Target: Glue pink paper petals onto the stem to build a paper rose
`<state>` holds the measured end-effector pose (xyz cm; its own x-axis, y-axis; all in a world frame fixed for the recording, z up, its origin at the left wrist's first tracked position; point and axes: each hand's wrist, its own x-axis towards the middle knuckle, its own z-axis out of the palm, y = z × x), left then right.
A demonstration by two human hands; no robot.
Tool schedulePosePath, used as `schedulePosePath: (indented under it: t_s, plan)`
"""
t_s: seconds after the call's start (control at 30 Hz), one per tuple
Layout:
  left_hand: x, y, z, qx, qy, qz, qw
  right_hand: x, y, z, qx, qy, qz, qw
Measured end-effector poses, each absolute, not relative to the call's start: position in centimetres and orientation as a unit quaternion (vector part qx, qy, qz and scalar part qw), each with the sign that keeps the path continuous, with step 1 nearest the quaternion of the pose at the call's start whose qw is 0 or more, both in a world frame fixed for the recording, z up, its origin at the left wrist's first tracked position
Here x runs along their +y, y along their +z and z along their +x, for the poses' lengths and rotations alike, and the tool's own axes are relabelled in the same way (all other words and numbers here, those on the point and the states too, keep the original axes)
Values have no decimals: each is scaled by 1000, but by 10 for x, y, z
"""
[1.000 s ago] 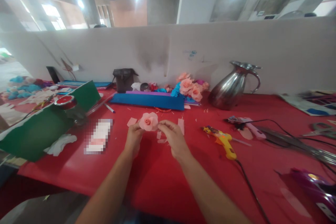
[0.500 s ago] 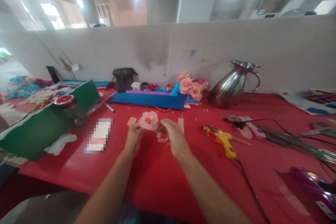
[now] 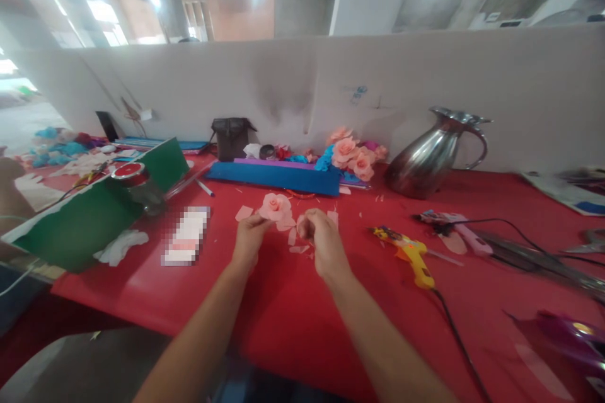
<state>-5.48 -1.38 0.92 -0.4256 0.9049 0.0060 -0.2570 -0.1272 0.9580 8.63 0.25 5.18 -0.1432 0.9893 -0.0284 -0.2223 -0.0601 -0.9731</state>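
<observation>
A pale pink paper rose (image 3: 276, 206) is pinched low down by my left hand (image 3: 248, 240), its petals facing up. Just to the right, my right hand (image 3: 325, 244) is apart from the bloom with its fingers curled together. Whatever those fingers may hold is too small to make out. Pink paper scraps (image 3: 299, 249) lie on the red tabletop (image 3: 278, 308) between and behind my hands. Farther right rests a yellow glue gun (image 3: 412, 257) with a black cord.
A steel jug (image 3: 423, 157) and finished roses (image 3: 353, 157) stand at the back, near blue paper (image 3: 274, 177). At left are a green board (image 3: 80, 220), a glass jar (image 3: 142, 189) and crumpled tissue (image 3: 121, 247). A pink glue gun (image 3: 466, 236) lies right; another person's arm (image 3: 12, 192) shows far left.
My right hand has drawn away from the rose to the right, its fingers curling in. The rose stays in my left hand. The view has shifted slightly left, and another person's arm now shows.
</observation>
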Motion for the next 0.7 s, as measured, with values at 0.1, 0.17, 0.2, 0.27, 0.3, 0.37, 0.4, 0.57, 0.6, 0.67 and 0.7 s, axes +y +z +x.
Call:
schedulePosePath:
  t_s: [0.1,0.17,0.2,0.27,0.3,0.37,0.4,0.57,0.6,0.67,0.7]
  plan:
    - [-14,9,-56,508,678,317,426,2,52,85,-471,578,-418,520]
    - [-14,9,-56,506,676,318,430,2,53,86,-486,567,-420,516]
    - [-14,9,-56,505,675,320,433,3,53,86,-491,566,-422,511]
    - [-14,10,-56,507,671,323,435,4,52,86,-491,568,-428,503]
    - [-14,10,-55,509,670,323,433,4,52,87,-489,567,-433,503]
    - [-14,10,-55,513,670,321,429,5,51,87,-482,563,-439,507]
    - [-14,10,-55,514,671,321,426,5,50,87,-480,561,-441,511]
    - [-14,12,-55,512,676,318,425,6,48,87,-475,564,-430,521]
    - [-14,12,-55,510,677,317,426,6,48,87,-478,565,-426,520]
    - [-14,12,-55,505,680,315,428,6,48,88,-485,564,-425,516]
    - [-14,12,-55,502,682,314,428,6,48,88,-487,562,-427,514]
